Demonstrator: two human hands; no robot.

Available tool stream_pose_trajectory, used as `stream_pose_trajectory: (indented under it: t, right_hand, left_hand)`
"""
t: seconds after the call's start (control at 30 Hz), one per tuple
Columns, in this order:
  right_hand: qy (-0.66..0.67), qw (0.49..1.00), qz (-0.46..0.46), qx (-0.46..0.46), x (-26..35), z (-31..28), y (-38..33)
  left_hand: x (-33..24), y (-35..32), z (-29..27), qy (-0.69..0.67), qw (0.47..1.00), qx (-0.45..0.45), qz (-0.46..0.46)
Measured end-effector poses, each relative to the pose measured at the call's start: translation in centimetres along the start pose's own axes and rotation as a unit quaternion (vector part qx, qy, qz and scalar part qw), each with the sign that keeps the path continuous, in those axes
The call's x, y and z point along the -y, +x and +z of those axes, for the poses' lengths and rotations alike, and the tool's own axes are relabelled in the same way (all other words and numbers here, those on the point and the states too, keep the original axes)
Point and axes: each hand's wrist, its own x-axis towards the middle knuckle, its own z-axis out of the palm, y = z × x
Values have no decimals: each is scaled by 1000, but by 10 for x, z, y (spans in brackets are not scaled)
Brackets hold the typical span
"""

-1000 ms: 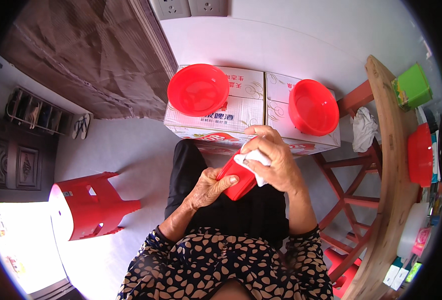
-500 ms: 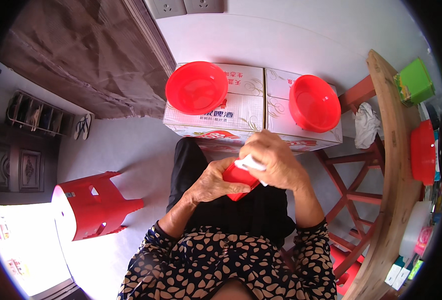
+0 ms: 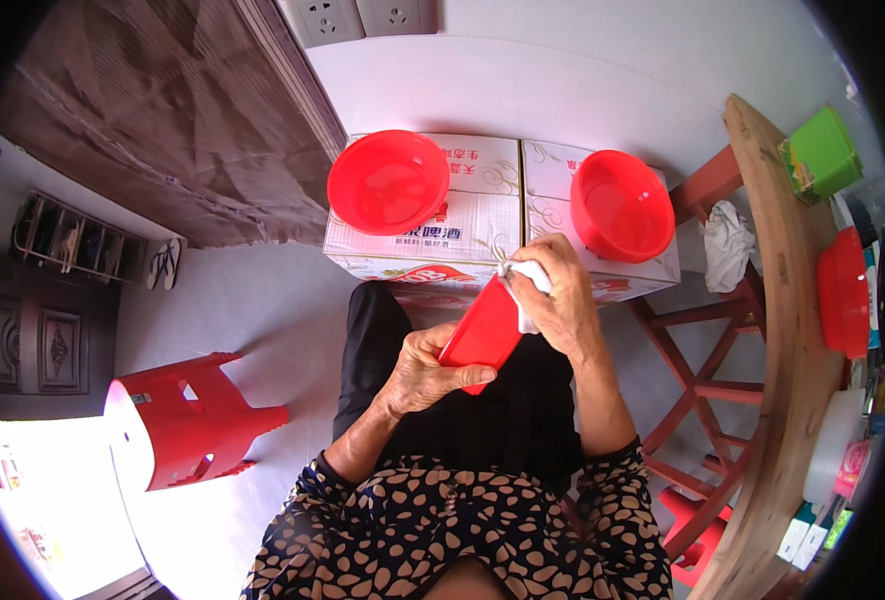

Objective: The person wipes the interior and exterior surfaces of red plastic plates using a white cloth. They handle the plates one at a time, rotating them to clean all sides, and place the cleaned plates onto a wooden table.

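I see the red flat container (image 3: 481,333) at frame centre, over the lap, long axis running diag. from lower left to upper right. Left hand (image 3: 417,372) is clamped on its lower-left end, thumb across the near face, fingers wrapped behind. Right hand (image 3: 560,295) sits at the upper-right end, closed around a white cloth (image 3: 524,283) pressed vs. the container's top edge. So the container lies up and right of the left-hand hold, down and left of the right-hand one; both hands touch it, the left carrying the weight as I judge it. Behind, toward top of frame, two red basins (image 3: 387,181) sit on cardboard boxes (image 3: 482,215), well apart from the hands. Red stool (image 3: 194,420) lower left, wooden table (image 3: 777,330) along the right.
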Motion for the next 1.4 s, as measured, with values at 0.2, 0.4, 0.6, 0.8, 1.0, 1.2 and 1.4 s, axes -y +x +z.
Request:
stream_pose_trajectory:
  t: [0.2,0.4,0.6,0.8,1.0,1.2,1.4]
  right_hand:
    - [-45,995,-86,-19,39,21,-17]
    - [-32,985,-169,15,55,22,-23]
    - [153,984,-20,87,5,-1,6]
    - [183,959,75,201,-8,-20,12]
    - [-50,977,-179,107,41,9,-8]
    - [-80,986,-148,-7,50,12,-8]
    - [26,1000,-2,11,-4,9,2]
  left_hand:
    - [9,2,-3,-9,1000,-28,11]
    - [10,-2,-8,-18,998,-20,50]
    - [-1,-9,-4,18,1000,2,16]
    - [-5,-9,-6,-9,998,39,-40]
    - [-15,6,-2,106,992,14,-70]
    - [-12,0,-4,101,993,-7,-54]
    - [-11,-5,2,71,997,-7,-20]
